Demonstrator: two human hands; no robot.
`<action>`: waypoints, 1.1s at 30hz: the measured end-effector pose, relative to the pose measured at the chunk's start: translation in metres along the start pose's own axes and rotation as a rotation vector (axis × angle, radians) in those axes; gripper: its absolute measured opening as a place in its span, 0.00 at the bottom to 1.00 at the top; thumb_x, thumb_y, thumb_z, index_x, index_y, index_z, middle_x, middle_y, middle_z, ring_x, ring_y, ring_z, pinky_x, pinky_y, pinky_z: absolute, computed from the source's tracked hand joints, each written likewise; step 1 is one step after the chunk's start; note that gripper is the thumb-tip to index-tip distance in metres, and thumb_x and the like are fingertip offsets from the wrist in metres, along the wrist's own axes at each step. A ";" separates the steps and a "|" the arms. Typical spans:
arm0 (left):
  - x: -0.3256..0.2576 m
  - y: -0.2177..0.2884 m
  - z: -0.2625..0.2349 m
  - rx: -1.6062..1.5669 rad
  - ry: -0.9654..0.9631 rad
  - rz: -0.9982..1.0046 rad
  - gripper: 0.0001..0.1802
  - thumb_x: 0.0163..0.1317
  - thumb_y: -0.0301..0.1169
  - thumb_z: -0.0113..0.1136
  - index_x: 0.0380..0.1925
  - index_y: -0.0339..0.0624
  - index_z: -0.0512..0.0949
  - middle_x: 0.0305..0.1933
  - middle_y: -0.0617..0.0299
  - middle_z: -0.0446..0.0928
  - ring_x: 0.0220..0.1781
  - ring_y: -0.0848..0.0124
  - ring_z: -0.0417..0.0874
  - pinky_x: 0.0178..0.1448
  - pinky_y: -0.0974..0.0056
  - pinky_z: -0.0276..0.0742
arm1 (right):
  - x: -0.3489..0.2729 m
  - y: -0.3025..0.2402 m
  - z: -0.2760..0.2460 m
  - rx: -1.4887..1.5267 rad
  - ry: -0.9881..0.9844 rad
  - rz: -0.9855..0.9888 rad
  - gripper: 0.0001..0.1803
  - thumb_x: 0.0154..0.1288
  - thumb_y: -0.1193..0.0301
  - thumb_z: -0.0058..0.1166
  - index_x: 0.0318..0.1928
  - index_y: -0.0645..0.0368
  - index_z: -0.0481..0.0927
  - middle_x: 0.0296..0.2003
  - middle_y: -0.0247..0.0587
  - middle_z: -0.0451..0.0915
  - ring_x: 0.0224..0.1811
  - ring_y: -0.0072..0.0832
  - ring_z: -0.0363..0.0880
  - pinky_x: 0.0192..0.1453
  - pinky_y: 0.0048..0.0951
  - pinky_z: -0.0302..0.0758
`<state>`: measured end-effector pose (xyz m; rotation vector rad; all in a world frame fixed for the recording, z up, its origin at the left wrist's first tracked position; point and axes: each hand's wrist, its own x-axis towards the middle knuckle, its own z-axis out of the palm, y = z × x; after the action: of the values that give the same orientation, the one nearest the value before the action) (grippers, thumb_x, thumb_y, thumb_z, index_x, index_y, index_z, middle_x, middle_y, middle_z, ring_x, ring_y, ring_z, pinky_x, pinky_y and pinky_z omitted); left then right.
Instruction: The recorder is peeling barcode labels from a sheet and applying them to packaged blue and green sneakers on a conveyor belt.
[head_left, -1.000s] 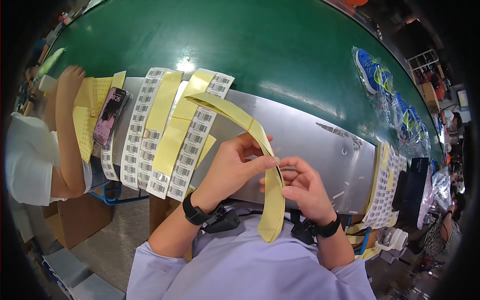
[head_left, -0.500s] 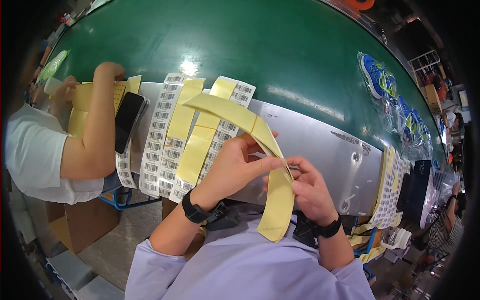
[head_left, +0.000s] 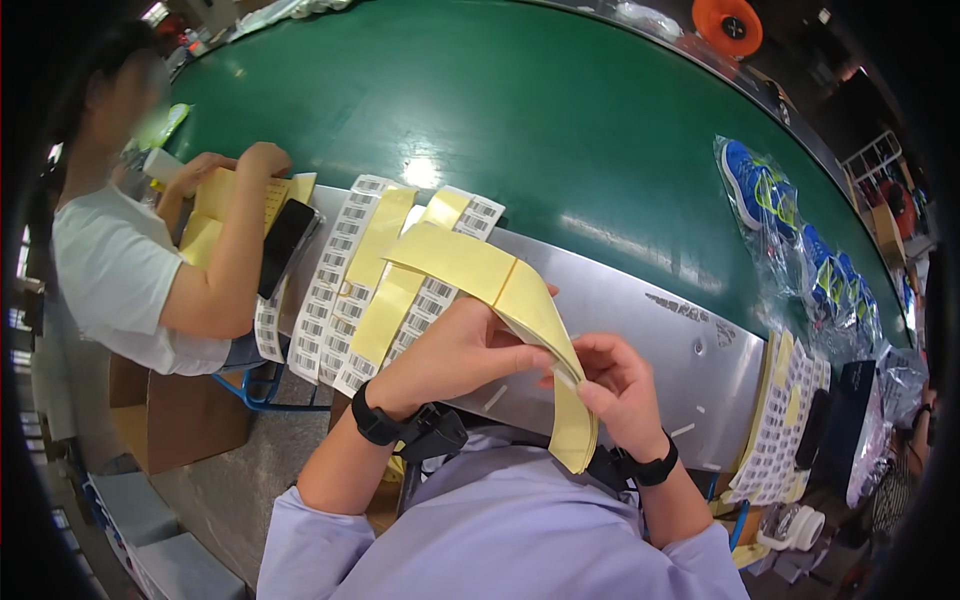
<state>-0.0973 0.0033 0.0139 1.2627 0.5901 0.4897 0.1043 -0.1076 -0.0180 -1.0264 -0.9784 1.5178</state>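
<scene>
Above the metal counter, just in front of the person's chest, both hands were closed on a folded yellow backing strip. The left hand pinched it from the left side near mid-length, thumb and fingers shut on its edge. The right hand gripped the same strip from the right, slightly lower. The strip's long axis ran from upper left, over a fold, down to a free end hanging between the wrists. Barcode label sheets lay beyond, to the left.

A long yellow backing strip, folded over, droops above the metal ledge.
</scene>
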 end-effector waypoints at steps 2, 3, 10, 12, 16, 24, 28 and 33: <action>0.000 0.000 0.009 -0.021 0.004 0.061 0.29 0.59 0.22 0.64 0.60 0.33 0.67 0.55 0.56 0.77 0.58 0.68 0.78 0.62 0.62 0.75 | -0.005 0.008 -0.006 -0.125 0.050 -0.100 0.24 0.60 0.78 0.59 0.57 0.65 0.71 0.48 0.46 0.80 0.50 0.32 0.83 0.57 0.32 0.78; -0.002 -0.002 0.013 -0.027 0.010 0.090 0.27 0.61 0.23 0.63 0.60 0.33 0.67 0.55 0.56 0.77 0.59 0.68 0.78 0.62 0.62 0.75 | -0.006 0.007 -0.006 -0.234 0.057 -0.156 0.24 0.59 0.77 0.60 0.57 0.65 0.72 0.47 0.45 0.81 0.48 0.31 0.83 0.57 0.31 0.79; 0.011 -0.024 0.048 -0.022 0.506 0.247 0.16 0.70 0.25 0.52 0.56 0.34 0.70 0.46 0.62 0.80 0.46 0.78 0.80 0.44 0.73 0.75 | -0.022 -0.018 -0.015 -0.824 0.141 -0.475 0.27 0.53 0.71 0.66 0.55 0.61 0.77 0.39 0.49 0.81 0.37 0.39 0.82 0.41 0.33 0.79; 0.016 -0.021 0.053 0.087 0.569 0.240 0.11 0.71 0.25 0.51 0.50 0.34 0.75 0.38 0.66 0.80 0.35 0.83 0.78 0.36 0.77 0.70 | -0.028 -0.024 -0.016 -0.849 0.160 -0.477 0.29 0.55 0.68 0.65 0.58 0.60 0.75 0.36 0.48 0.77 0.34 0.41 0.80 0.39 0.36 0.78; 0.023 -0.031 0.044 0.196 0.683 0.375 0.08 0.71 0.24 0.50 0.41 0.32 0.77 0.35 0.68 0.79 0.33 0.85 0.75 0.35 0.77 0.70 | -0.033 -0.015 -0.014 -0.859 0.188 -0.476 0.30 0.56 0.65 0.64 0.60 0.60 0.74 0.34 0.46 0.73 0.29 0.40 0.76 0.35 0.37 0.77; 0.034 -0.033 -0.013 0.039 0.900 0.424 0.07 0.71 0.26 0.52 0.41 0.35 0.76 0.39 0.63 0.81 0.37 0.79 0.80 0.40 0.74 0.75 | -0.033 0.005 -0.010 -0.794 0.151 -0.397 0.29 0.54 0.66 0.64 0.57 0.60 0.76 0.34 0.45 0.73 0.28 0.39 0.76 0.34 0.37 0.78; 0.033 -0.038 -0.083 0.007 0.886 0.280 0.07 0.70 0.28 0.54 0.42 0.37 0.77 0.38 0.66 0.81 0.35 0.80 0.81 0.37 0.74 0.76 | -0.044 0.002 -0.029 -0.808 0.144 -0.262 0.27 0.51 0.68 0.66 0.53 0.61 0.78 0.34 0.46 0.76 0.29 0.39 0.77 0.35 0.35 0.77; -0.019 -0.036 -0.141 -0.291 0.802 0.084 0.15 0.68 0.26 0.55 0.53 0.34 0.72 0.38 0.62 0.81 0.36 0.77 0.83 0.38 0.73 0.80 | -0.051 0.029 -0.052 -0.394 0.159 0.086 0.25 0.53 0.77 0.64 0.54 0.64 0.77 0.38 0.36 0.75 0.34 0.20 0.73 0.39 0.22 0.72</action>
<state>-0.2031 0.0859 -0.0452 0.7825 1.0883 1.1288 0.1517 -0.1577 -0.0549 -1.4611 -1.1576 1.3136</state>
